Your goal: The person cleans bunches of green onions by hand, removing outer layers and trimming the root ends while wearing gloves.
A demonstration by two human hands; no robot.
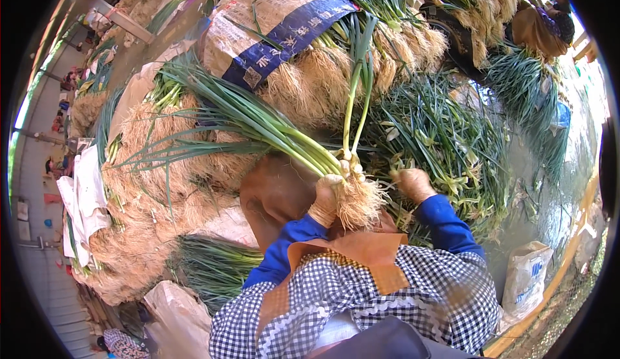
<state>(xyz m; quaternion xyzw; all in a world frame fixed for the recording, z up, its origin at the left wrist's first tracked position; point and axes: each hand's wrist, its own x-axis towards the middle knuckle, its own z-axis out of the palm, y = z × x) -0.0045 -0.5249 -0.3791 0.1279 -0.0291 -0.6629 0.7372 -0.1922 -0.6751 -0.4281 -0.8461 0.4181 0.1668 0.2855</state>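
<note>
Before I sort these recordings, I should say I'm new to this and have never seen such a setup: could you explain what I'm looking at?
There is no machine: these are a person's two bare hands. The single picture comes from a wide fisheye camera on the person's head, looking down, so straight edges bend. The left hand grips a bunch of green onions near its pale roots. The right hand is just beside it; whether it holds anything is unclear. Beyond that hand lies a heap of green leaves; to the left, many rooted bundles are piled up.
</note>
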